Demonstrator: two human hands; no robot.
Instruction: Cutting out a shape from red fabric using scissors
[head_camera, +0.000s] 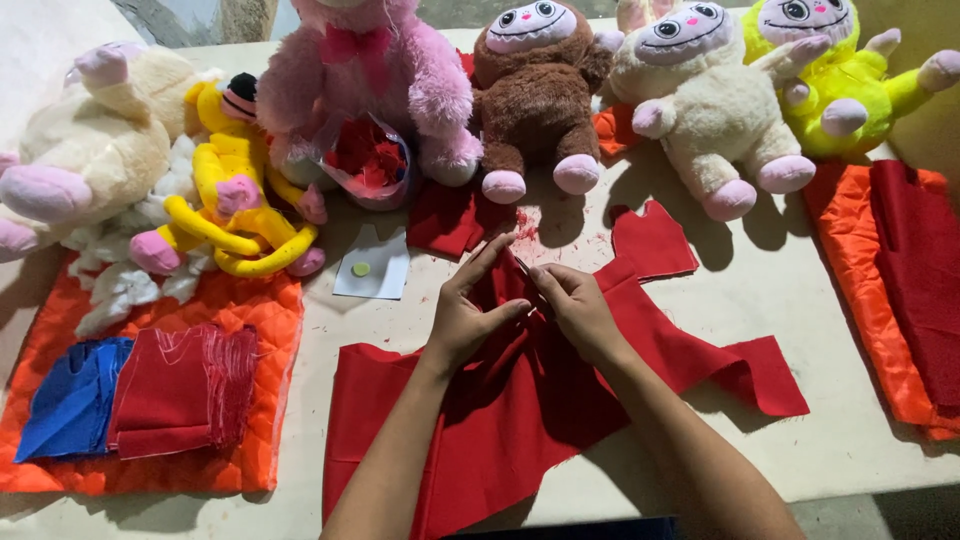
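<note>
A large piece of red felt cloth (520, 420) lies spread on the white table (800, 300) in front of me. My left hand (470, 310) pinches a raised fold of the cloth near its top edge. My right hand (575, 305) grips the same fold from the right, with a thin metal tool, probably scissors (527, 272), at its fingertips. The two hands touch each other over the fold. A smaller cut red piece (650, 240) lies just beyond my right hand.
Plush toys line the far edge: cream (90, 140), yellow (235, 190), pink (370, 70), brown (535, 90), beige (700, 110), lime green (840, 80). Orange quilted cloth (250, 320) at left carries stacked red (180, 385) and blue pieces (70, 400). Orange and red fabric (900, 260) lies at right.
</note>
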